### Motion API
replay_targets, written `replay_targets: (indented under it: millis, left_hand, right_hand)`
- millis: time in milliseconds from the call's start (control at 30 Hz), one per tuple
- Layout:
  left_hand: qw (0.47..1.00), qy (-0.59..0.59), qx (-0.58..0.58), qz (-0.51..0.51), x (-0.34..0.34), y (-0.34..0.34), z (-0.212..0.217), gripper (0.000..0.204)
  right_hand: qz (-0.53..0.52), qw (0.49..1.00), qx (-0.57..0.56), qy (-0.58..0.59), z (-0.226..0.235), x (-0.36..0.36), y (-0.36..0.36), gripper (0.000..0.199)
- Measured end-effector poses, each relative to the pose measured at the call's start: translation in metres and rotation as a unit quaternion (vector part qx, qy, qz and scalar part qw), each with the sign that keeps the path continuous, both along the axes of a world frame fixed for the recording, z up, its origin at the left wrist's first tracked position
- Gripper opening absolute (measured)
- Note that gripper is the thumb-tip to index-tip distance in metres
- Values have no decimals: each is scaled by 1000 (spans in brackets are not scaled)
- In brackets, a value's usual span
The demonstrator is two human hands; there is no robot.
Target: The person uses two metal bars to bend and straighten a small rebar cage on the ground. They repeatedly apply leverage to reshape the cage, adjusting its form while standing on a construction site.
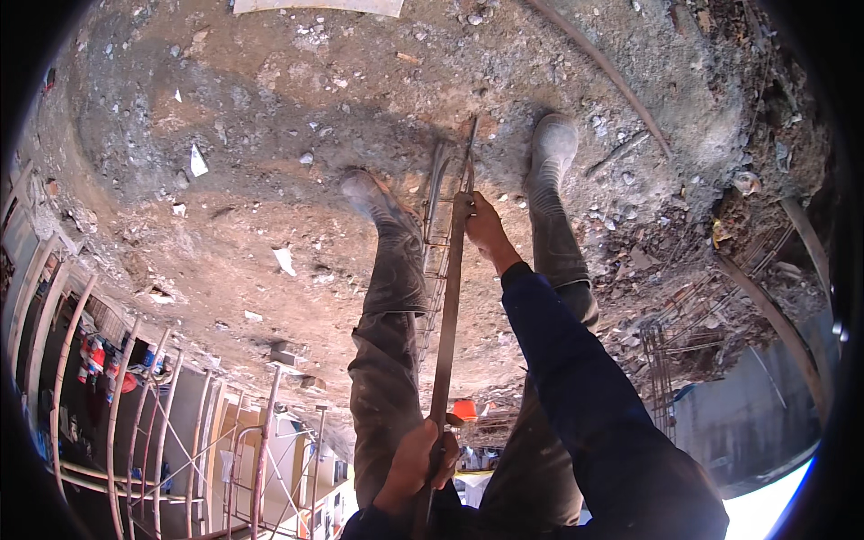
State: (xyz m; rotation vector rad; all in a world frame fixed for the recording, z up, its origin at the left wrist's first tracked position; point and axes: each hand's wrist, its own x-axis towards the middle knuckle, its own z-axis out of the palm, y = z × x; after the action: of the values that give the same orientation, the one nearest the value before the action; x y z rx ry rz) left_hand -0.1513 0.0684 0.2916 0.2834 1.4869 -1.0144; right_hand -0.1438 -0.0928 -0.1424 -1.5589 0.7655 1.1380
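Observation:
My right hand (486, 231) is wrapped round the upper end of a long, straight brown pole (447, 324). Lower down, close to my body, my left hand (418, 466) grips the same pole. A narrow metal cage of thin bars (431, 279) lies between my legs, partly hidden behind the pole. Beyond my right hand a thin metal rod (472, 142) sticks out; whether it joins the pole I cannot tell. A grey metal bar (436, 184) lies just left of it. My dusty boots (553, 148) stand on either side.
Rubble and stones cover the dirt ground (270, 216). A curved pipe or bar (603, 63) lies at the far right. Scaffold poles (171, 405) stand at left; rebar bundles (661, 378) and a grey wall (756, 414) are on the right. An orange container (464, 410) shows between my legs.

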Motion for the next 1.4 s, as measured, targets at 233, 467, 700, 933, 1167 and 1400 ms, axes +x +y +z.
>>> replay_targets:
  millis: [233, 467, 700, 933, 1167, 1400]
  left_hand:
    - [999, -49, -4, -5, -4, 9, -11, 61]
    - [998, -45, -31, 28, -22, 12, -14, 67]
    - [998, -67, -12, -10, -12, -4, -50, 65]
    - [997, -70, -10, 1, 8, 0, -132, 53]
    - [996, -80, -21, 19, 3, 12, -134, 50]
    - [993, -66, -71, 71, -2, 29, -142, 50]
  right_hand:
    - [-31, 999, 6, 24, 3, -2, 9, 18]
    - [-22, 1000, 4, -18, -1, -10, 3, 19]
    - [-38, 999, 19, 9, 6, -4, 5, 15]
    - [-72, 997, 24, -15, 0, -13, 7, 12]
    - [55, 989, -126, -47, 25, -1, 33, 13]
    - [34, 996, -76, -29, 47, 4, 29, 15]
